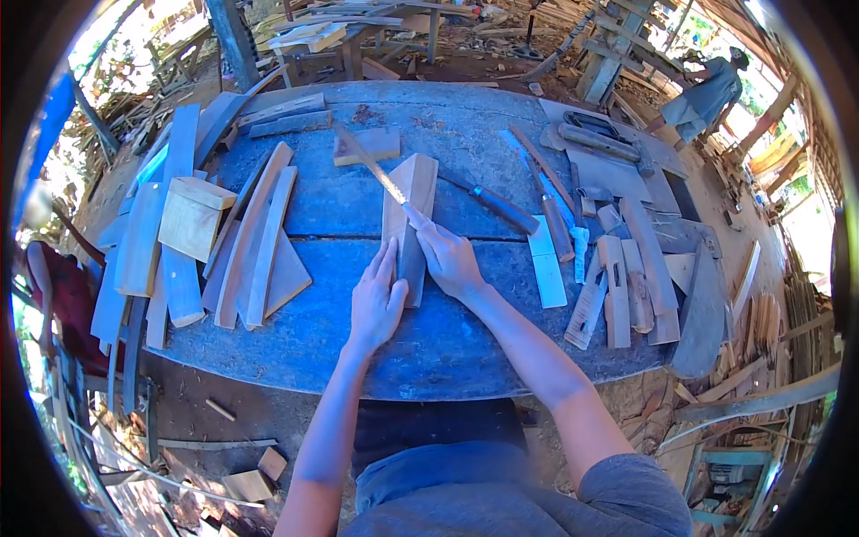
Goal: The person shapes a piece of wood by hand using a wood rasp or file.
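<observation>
My left hand point(376, 300) presses flat on the near end of a long wooden piece point(413, 192) that lies lengthwise on the blue workbench point(340, 345). My right hand point(450, 258) grips the handle of a long thin blade, perhaps a saw or file point(369, 163). The blade runs away to the upper left, across the top of the wooden piece. Both forearms reach in from the bottom of the view.
Curved and straight wood offcuts point(255, 237) and a pale block point(192, 217) lie at the left. Chisels and handled tools point(503, 208) and small wood strips point(617, 286) lie at the right. A person point(707, 94) bends over at the far right. Scrap wood litters the ground.
</observation>
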Demonstrator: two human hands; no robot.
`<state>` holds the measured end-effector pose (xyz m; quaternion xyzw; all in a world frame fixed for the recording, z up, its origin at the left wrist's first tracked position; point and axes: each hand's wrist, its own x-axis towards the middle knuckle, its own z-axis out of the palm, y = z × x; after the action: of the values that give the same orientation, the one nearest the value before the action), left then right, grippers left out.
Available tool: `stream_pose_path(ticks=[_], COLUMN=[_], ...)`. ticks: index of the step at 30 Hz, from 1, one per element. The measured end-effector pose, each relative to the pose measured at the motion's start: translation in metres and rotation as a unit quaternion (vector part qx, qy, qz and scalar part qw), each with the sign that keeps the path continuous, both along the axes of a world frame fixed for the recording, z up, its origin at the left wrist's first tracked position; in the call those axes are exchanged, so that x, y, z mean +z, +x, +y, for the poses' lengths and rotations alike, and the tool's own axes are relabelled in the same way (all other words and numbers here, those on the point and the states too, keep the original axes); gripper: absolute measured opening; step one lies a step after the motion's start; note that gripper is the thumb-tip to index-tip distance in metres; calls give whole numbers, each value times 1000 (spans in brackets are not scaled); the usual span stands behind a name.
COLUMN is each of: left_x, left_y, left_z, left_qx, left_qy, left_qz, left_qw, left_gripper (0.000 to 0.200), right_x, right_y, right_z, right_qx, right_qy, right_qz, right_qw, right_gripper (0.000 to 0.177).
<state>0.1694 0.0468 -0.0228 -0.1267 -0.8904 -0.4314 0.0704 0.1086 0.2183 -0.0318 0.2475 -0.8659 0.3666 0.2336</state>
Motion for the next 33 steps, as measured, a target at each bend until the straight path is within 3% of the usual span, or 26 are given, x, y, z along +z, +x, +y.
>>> stream_pose_path(ticks=[5,7,11,13,14,16,19,21,23,24,31,33], left_x=[-2,6,-5,-7,-8,-10,-14,-13,-14,-15,-7,-7], left_y=[3,9,7,9,11,11,12,12,13,13,2,1], left_z=[-2,3,15,16,15,12,8,8,6,6,-11,-12], left_qx=[-22,7,84,111,121,102,101,109,129,142,139,134], left_qy=[-24,-106,-30,18,13,-26,-53,-22,92,124,128,109], left_qz=[25,94,56,23,12,45,77,66,-17,0,14,46], left_qw=[999,990,994,993,992,993,990,992,987,982,982,984], left_gripper=[78,93,93,90,90,96,93,88,81,75,66,65], right_x=[10,9,21,16,18,32,24,17,21,28,43,45], right_y=[8,6,3,-1,3,12,45,86,97,92,44,64], right_z=[-5,-12,-21,-25,-26,-20,-9,-13,-13,-15,-38,-34], right_qx=[38,53,59,43,51,-21,-20,3,21,18,-47,-71], right_qy=[-94,-145,-134,-79,-84,51,105,114,121,157,175,261], right_qz=[-100,-93,-87,3,-9,-28,-62,-65,-68,-65,-5,-9], right_qw=[990,984,985,996,995,998,992,991,990,985,983,963], right_gripper=[47,47,46,50,50,52,54,54,55,56,58,56])
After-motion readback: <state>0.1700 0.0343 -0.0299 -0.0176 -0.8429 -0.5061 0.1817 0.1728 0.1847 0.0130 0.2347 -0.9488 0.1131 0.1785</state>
